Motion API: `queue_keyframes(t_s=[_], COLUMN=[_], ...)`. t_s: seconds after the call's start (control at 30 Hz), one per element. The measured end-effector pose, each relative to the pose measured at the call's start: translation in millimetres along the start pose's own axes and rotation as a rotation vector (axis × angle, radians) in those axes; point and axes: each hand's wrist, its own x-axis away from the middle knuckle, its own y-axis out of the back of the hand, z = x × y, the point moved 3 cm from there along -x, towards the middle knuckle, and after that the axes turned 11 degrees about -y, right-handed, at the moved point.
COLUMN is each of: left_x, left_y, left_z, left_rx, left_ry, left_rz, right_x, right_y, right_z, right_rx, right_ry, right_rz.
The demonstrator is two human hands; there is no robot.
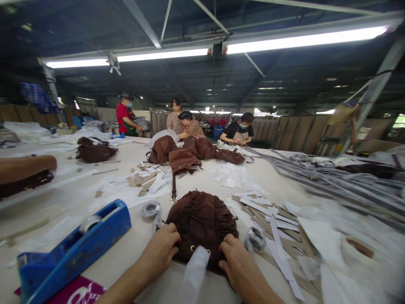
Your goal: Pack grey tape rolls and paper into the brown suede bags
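A dark brown fringed bag [202, 226] lies on the table right before me, with tassels along its far edge and right side. Two gold-coloured rings show near its close edge. My left hand [165, 244] grips the bag's left side, fingers curled at its edge. On the opposite side my right hand [234, 258] holds it the same way, thumb toward the middle. A strip of white translucent wrapping [196, 270] hangs from the ring area toward me. Wrapped coils, one on the left [150, 210] and one on the right [255, 239], lie beside the bag.
A blue tape dispenser [79, 249] stands at left. Brown fringed bags [186, 158] are piled farther back. Paper strips [278, 228] lie at right, near long grey straps [303, 181]. Another person's arm [28, 168] reaches in from the left; several people work beyond the table.
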Motion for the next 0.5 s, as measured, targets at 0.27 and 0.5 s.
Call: queue_keyframes(t_s=[0.27, 0.5], left_x=[-5, -1], left_y=[-0.5, -17.5], left_z=[1, 28], left_rx=[-0.022, -0.014], left_ry=[-0.098, -0.149], left_rz=[0.093, -0.091], right_x=[-11, -6], right_y=[12, 15], right_z=[-4, -14], right_rx=[-0.081, -0.217], right_ry=[0.026, 0.093], right_rz=[0.099, 0.099])
